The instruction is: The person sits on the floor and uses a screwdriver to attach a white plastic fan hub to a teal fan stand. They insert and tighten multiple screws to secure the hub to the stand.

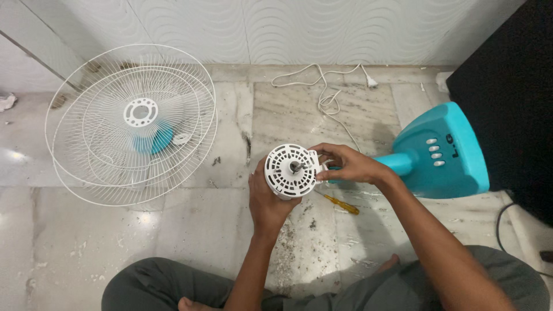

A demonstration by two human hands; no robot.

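I'm looking down at a marble floor (173, 242), and the biggest things on it are the white wire fan guards (131, 124), stacked well off to the left of my grip, with a turquoise blade (154, 140) showing through the wires. To the right of the grip lies the turquoise fan base (440, 152) with its row of pale buttons, its neck pointing in toward my hands. Between my hands is the fan motor housing (291, 171): a round white drum, front face turned up at me, pierced with a ring of vent slots, a dark metal shaft standing out of its centre. My left hand (266, 201) cups it from below and behind, fingers wrapped round the rim, holding firm. My right hand (348, 164) comes in from the right edge, fingertips pressed together on the housing's side; what they pinch there I can't make out. Beyond the grip a white power cord (325, 92) snakes to the wall. Just below my right wrist lies a yellow-handled screwdriver (341, 204).
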